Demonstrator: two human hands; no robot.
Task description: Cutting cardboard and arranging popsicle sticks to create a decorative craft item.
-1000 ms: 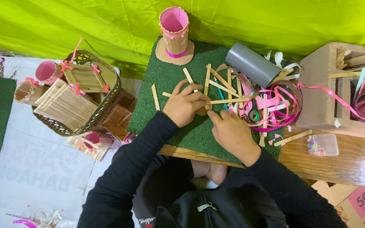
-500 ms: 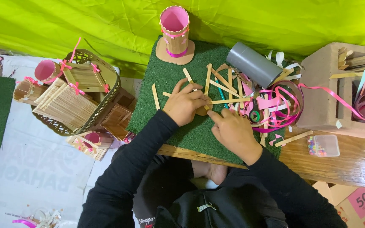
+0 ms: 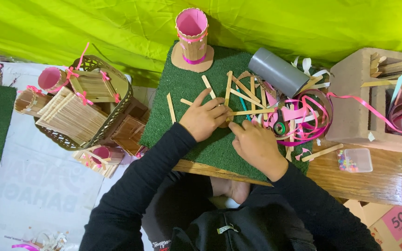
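My left hand (image 3: 204,118) rests on the green turf mat (image 3: 187,88), fingers pressed on a small brown piece at the mat's middle, among loose wooden craft sticks (image 3: 229,90). My right hand (image 3: 256,145) meets it from the right, fingertips touching the same spot. What lies under the fingers is mostly hidden. A stick-built cup with pink lining (image 3: 191,31) stands upright on a cardboard base at the mat's far edge.
A grey tube (image 3: 278,72) lies right of the sticks beside a tangle of pink ribbon (image 3: 303,116). A wicker basket (image 3: 99,97) of stick crafts sits left. A cardboard box (image 3: 357,111) and small bead case (image 3: 354,160) sit right on the wooden table (image 3: 364,181).
Both hands stay at the same spot on the mat; the fingers have shifted only slightly.
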